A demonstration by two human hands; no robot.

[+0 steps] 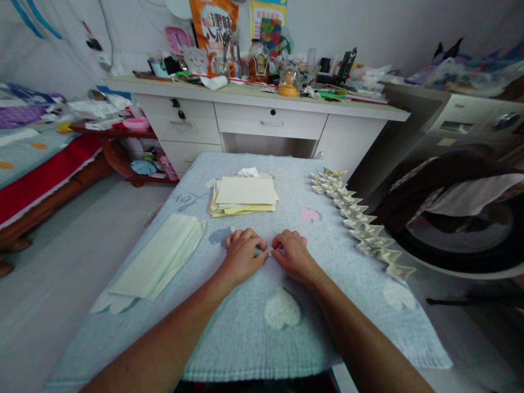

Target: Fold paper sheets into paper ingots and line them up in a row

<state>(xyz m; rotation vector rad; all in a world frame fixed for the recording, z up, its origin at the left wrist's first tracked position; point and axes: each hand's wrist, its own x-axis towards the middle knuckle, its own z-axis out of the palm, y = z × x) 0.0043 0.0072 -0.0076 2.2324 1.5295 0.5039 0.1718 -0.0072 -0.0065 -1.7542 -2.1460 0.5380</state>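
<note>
We inspected the table (pixel 282 352), which was covered with a pale blue, heart-patterned cloth, and took clock directions from the 2 hands at its centre. We found the left hand (pixel 244 254) and the right hand (pixel 291 254) close together, palms down. The fingers of both were curled inward and pinched a small pale piece (pixel 269 252) between the 2 hands; they largely covered it, so we could not tell its shape.

At 11 o'clock we recorded a stack of paper (pixel 246 190), cream on top with yellow edges below. At 9 o'clock lay a bundle of long pale green sheets (pixel 158 256), slanted and slightly fanned. From 1 o'clock to just past 3 o'clock ran a row of folded paper pieces (pixel 358 220) with pointed ends, set close together; a patterned, darker piece (pixel 334 173) stood at its far end. Beyond the table, at 12 o'clock, we noted a white cabinet (pixel 270 120) bearing assorted household items.
</note>
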